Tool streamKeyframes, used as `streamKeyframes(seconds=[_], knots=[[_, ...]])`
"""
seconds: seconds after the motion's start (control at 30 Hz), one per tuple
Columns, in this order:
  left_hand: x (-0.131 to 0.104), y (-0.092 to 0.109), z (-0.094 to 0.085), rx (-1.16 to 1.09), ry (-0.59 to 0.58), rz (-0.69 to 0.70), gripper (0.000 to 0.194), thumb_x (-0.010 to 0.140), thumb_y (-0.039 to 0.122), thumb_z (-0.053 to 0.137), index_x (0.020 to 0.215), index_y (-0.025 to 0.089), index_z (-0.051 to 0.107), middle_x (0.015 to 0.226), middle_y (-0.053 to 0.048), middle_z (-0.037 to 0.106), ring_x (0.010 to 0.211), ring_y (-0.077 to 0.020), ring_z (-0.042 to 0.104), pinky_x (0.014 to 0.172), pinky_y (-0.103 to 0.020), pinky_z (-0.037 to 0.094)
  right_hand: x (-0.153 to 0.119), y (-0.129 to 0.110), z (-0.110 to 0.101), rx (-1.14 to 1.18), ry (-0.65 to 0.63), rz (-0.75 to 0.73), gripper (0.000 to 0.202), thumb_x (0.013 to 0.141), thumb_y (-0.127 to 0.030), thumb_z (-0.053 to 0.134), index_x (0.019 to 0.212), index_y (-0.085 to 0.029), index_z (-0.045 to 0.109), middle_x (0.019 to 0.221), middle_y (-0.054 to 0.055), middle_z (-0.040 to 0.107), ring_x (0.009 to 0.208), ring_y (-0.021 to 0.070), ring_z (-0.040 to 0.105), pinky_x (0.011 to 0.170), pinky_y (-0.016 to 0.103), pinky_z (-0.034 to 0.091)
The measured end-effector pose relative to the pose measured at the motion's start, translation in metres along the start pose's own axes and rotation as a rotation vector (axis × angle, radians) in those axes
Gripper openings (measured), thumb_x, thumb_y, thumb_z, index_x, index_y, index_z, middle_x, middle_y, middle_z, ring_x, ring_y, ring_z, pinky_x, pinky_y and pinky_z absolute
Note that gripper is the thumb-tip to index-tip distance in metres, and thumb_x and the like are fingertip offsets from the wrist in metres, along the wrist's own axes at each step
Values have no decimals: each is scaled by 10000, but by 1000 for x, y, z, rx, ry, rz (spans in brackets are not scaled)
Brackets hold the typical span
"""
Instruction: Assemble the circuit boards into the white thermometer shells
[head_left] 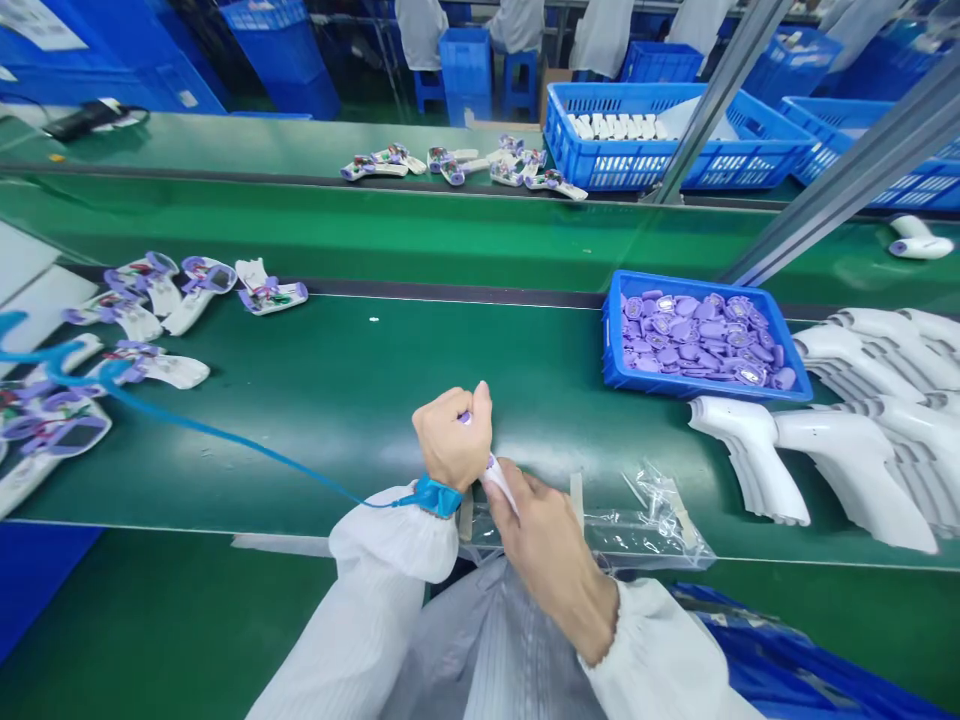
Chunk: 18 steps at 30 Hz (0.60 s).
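Observation:
My left hand (451,438) is closed around the purple-tipped head of a white thermometer shell (495,477) at the near edge of the green table (337,400). A blue antistatic strap (437,495) circles that wrist, and its blue cord runs off to the left. My right hand (544,540) grips the shell's white handle from below. Both hands are pressed together on the same piece, which is mostly hidden by my fingers.
A blue tray (611,340) of purple parts sits to the right, beside rows of white gun-shaped shells (847,450). Half-assembled shells (142,300) lie at left. A clear plastic bag (652,520) lies by my right hand. Blue crates (559,140) and people in white stand beyond.

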<state>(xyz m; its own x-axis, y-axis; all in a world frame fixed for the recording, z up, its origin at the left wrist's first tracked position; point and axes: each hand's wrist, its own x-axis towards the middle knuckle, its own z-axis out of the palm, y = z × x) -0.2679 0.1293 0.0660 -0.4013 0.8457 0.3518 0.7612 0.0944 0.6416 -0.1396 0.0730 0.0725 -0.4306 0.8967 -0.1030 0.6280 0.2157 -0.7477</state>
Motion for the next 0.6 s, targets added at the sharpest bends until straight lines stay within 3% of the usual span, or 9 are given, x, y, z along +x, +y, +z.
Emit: streamKeyframes(seconds=[0.13,0.2,0.27,0.33,0.4,0.5,0.6], knots=[[8,1,-4,40,-68,79,511,938,336,462,465,191,331,496,7,399,499,-111,358,556,-295,283,0,-6,-3,-74,26,-24,306,1025,-346,397,1053,-174,649,742,47,694,604,182,648,544,269,379],[9,-6,-14,72,-164,139,465,905,395,519,501,186,427,544,-8,483,535,-127,420,565,-297,279,-7,3,-22,-11,74,-47,253,1012,-334,455,1122,-206,644,861,43,711,736,177,673,634,262,457],[12,-22,-28,226,-294,140,411,871,488,563,581,197,543,625,-25,579,576,-162,475,556,-299,257,-18,23,-50,-30,217,-40,252,1000,-331,487,1176,-229,636,1062,69,689,907,184,663,759,290,509],[24,-43,-40,419,-452,-4,448,868,564,540,600,210,597,625,-40,599,579,-193,488,544,-295,256,-32,54,-76,-201,394,19,287,976,-378,524,1179,-213,643,1182,120,626,1005,226,626,823,364,522],[46,-62,-48,460,-566,-208,462,873,563,545,604,200,644,625,-46,601,601,-204,508,561,-289,298,-44,87,-95,-412,442,64,405,919,-473,591,1201,-186,637,1178,163,593,968,267,614,769,414,526],[93,-68,-53,353,-494,-440,495,888,503,580,597,109,650,635,-47,574,760,-248,595,670,-310,375,-54,115,-102,-447,367,30,339,927,-472,576,1056,-175,678,1022,128,638,828,230,633,682,361,522],[140,-47,-57,206,-301,-465,564,971,444,460,618,27,599,765,-50,596,917,-293,622,758,-335,433,-54,110,-101,-387,404,-59,302,965,-432,513,855,-204,677,887,75,680,769,207,655,688,339,518]])
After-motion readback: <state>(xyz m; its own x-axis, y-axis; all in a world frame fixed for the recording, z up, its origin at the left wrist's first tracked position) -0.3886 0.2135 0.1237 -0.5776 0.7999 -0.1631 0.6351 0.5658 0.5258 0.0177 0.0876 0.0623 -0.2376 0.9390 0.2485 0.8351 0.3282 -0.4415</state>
